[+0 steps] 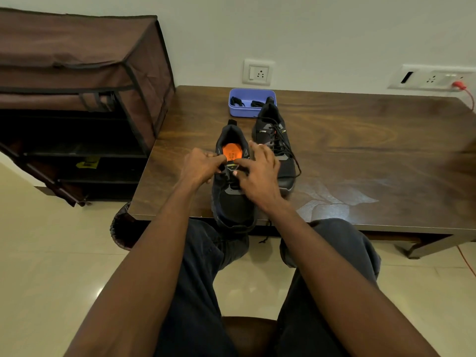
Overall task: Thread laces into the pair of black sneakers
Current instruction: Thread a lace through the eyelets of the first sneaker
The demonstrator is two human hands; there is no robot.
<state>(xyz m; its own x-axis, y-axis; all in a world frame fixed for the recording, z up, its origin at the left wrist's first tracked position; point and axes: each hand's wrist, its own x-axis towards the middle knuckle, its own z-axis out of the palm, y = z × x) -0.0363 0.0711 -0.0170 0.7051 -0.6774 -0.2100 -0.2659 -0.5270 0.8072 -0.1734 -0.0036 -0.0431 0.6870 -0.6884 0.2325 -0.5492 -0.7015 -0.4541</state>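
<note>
1. Sitting at the table's (360, 140) near edge at 6 o'clock: the near sneaker (233, 202), toe toward the person, orange insole showing, lace ends being worked at the upper eyelets.
2. Curling tight at the sneaker's 9 o'clock side: the left hand (199, 164), fingers apparently pinching a lace end or the eyelet flap; which one, impossible to tell.
3. Pressing on the tongue from 3 o'clock: the right hand (257, 171), thumb and forefinger apparently nipping something small, other fingers spreading loosely.
4. Resting just beside at 2 o'clock: the far sneaker (278, 148), laces crossing up its front, ends trailing loose; judging this one threaded but untied.
5. Waiting at 12 o'clock: a blue tray (251, 112) holding dark bundles, possibly spare laces.
6. Judging progress: nearing the end, top eyelets of the near sneaker probably remaining.
</note>
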